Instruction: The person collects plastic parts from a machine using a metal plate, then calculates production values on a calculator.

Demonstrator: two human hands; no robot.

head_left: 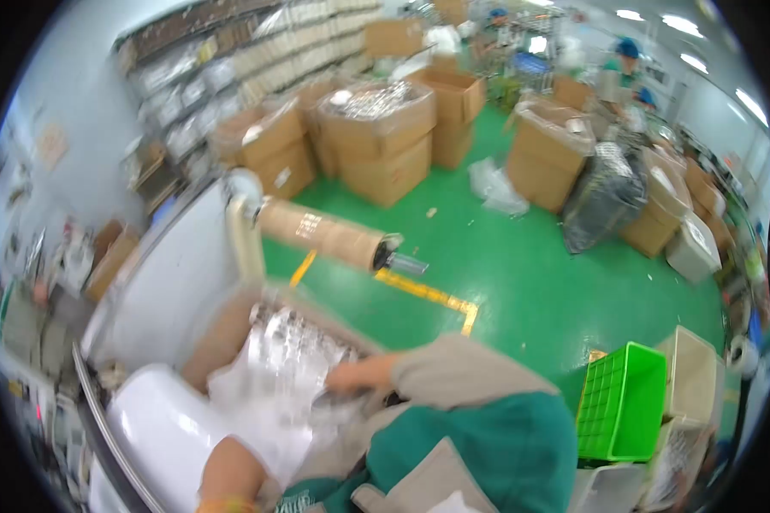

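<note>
My right hand [355,376] reaches from a beige sleeve over an open cardboard box and is blurred by motion. Its fingers are at the edge of a crumpled whitish plastic sheet [265,402]; whether they grip it I cannot make out. Shiny silvery pieces in rows [295,333] show beside the sheet inside the box. My left hand [231,470] is low at the left, close to the sheet and a smooth white curved surface [158,419]. Its fingers are hidden or smeared. A yellow band shows at that wrist.
A brown-wrapped roll [321,231] sticks out on a shaft beyond the box. Large cardboard boxes [385,162] with plastic liners stand on the green floor [453,231]. A bright green crate [620,402] and pale bins are at the right. A co-worker [620,73] stands far back.
</note>
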